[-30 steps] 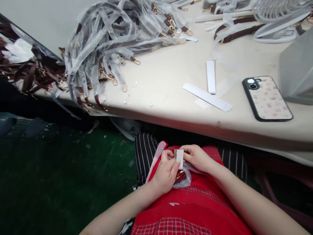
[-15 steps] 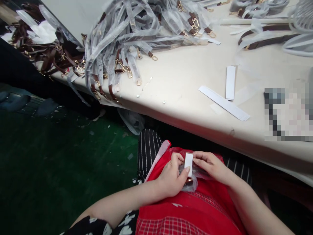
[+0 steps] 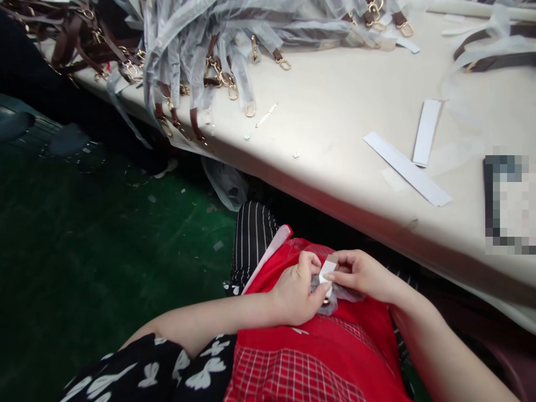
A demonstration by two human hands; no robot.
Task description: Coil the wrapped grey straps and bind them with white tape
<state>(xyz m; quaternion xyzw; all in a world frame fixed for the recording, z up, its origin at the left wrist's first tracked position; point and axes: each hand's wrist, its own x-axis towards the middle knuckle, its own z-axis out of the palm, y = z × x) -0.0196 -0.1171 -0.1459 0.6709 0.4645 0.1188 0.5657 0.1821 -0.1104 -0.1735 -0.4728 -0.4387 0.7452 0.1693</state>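
My left hand [image 3: 298,291] and my right hand [image 3: 360,272] meet over my lap, just below the table edge. Between the fingertips of both is a small white paper strip [image 3: 326,270], held against a strap end wrapped in clear plastic film [image 3: 335,298]. A bit of gold metal shows under the film. My lap is covered by a red apron [image 3: 310,357] over striped trousers.
A cream table [image 3: 335,139] runs across the top. On it lies a heap of brown straps with gold clasps in clear sleeves [image 3: 201,50], two loose white paper strips [image 3: 408,167] and a phone [image 3: 508,204] at the right edge. A green floor [image 3: 104,251] lies to the left.
The view has tilted down and left. Both hands stay together on the lap; the white strip has turned and sits lower between my fingers, partly covered.
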